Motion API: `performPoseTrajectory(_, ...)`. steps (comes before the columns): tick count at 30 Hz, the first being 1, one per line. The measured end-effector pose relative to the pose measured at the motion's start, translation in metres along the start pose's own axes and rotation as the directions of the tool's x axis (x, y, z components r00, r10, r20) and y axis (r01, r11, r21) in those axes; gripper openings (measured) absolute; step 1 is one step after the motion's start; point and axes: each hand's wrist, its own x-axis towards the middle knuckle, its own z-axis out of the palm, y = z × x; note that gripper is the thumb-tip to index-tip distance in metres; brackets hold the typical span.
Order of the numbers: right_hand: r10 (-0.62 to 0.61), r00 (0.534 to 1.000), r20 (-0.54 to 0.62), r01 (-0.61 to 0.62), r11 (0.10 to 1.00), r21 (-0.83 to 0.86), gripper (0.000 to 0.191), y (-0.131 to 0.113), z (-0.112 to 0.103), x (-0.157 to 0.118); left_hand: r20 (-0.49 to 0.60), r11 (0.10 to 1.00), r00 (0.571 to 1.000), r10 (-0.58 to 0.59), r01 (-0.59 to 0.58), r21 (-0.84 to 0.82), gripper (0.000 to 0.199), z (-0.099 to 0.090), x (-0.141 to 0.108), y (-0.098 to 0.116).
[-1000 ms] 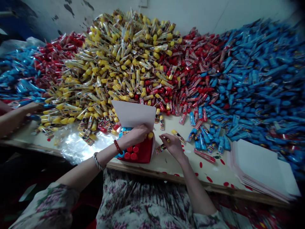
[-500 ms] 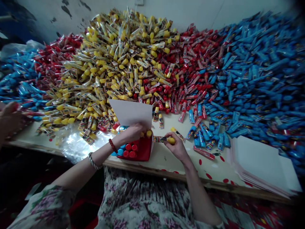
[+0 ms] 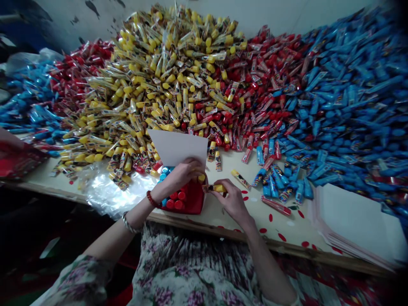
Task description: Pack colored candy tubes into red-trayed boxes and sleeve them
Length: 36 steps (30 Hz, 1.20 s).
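A red box with a raised white lid flap stands near the table's front edge. Inside it are several red caps, blue caps and yellow caps, all facing up. My left hand reaches over the box with curled fingers beside the yellow caps; what they grip is hidden. Just right of the box, my right hand pinches a small wrapped tube with a yellow cap. The tube lies sideways, its printed end at the box's right rim.
Heaps of yellow-capped tubes, red tubes and blue tubes line the wall. Clear plastic lies left of the box. Stacked white card is at the right. Another red box shows at far left.
My right hand has brought the yellow-capped tube left to the box's rim. My left hand has shifted slightly over the box. At far left, a person's hand has gone and a red box shows.
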Motion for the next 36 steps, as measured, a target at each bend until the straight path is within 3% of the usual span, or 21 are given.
performPoseTrajectory(3,-0.07,0.989,0.131,0.083,0.992,-0.099,0.016,0.002,0.016,0.006,-0.282,0.98,0.942,-0.184,0.152,-0.131,0.016,-0.008,-0.01,0.016)
performPoseTrajectory(5,-0.088,0.963,0.253,0.147,0.963,-0.225,0.021,0.002,0.023,0.012,-0.329,0.951,0.901,-0.284,0.222,-0.214,0.017,-0.009,-0.017,0.027)
performPoseTrajectory(8,-0.047,0.916,0.398,0.228,0.878,-0.422,0.027,-0.004,0.029,0.021,-0.268,0.947,0.913,-0.306,0.263,-0.185,0.01,-0.004,-0.027,0.034)
performPoseTrajectory(12,0.007,0.888,0.459,0.283,0.78,-0.559,0.031,-0.013,0.033,0.028,-0.245,0.976,0.945,-0.216,0.2,-0.088,0.012,0.012,-0.035,0.023)
performPoseTrajectory(17,0.019,0.88,0.474,0.312,0.729,-0.609,0.034,-0.016,0.032,0.032,-0.209,0.99,0.968,-0.137,0.127,-0.062,0.02,0.029,-0.043,0.002)
performPoseTrajectory(21,-0.02,0.875,0.483,0.357,0.701,-0.617,0.031,-0.02,0.031,0.034,-0.155,0.995,0.983,-0.099,0.095,-0.033,0.025,0.032,-0.049,-0.001)
performPoseTrajectory(25,-0.034,0.892,0.45,0.36,0.655,-0.664,0.031,-0.021,0.042,0.032,-0.01,0.994,0.999,-0.034,0.035,0.101,0.029,0.029,-0.049,0.004)
performPoseTrajectory(29,-0.036,0.886,0.461,0.358,0.685,-0.634,0.029,-0.016,0.047,0.033,0.135,0.968,0.991,-0.018,-0.016,0.249,0.027,0.02,-0.044,0.006)
performPoseTrajectory(32,-0.052,0.861,0.505,0.357,0.77,-0.529,0.033,-0.011,0.036,0.033,0.208,0.958,0.978,0.033,-0.091,0.274,0.024,0.011,-0.038,0.006)
performPoseTrajectory(34,-0.092,0.888,0.451,0.309,0.846,-0.435,0.041,-0.007,0.025,0.029,0.26,0.956,0.961,0.092,-0.159,0.249,0.024,0.007,-0.035,0.005)
performPoseTrajectory(36,-0.101,0.948,0.302,0.206,0.918,-0.338,0.043,-0.001,0.014,0.021,0.316,0.949,0.939,0.133,-0.213,0.234,0.024,0.005,-0.031,0.004)
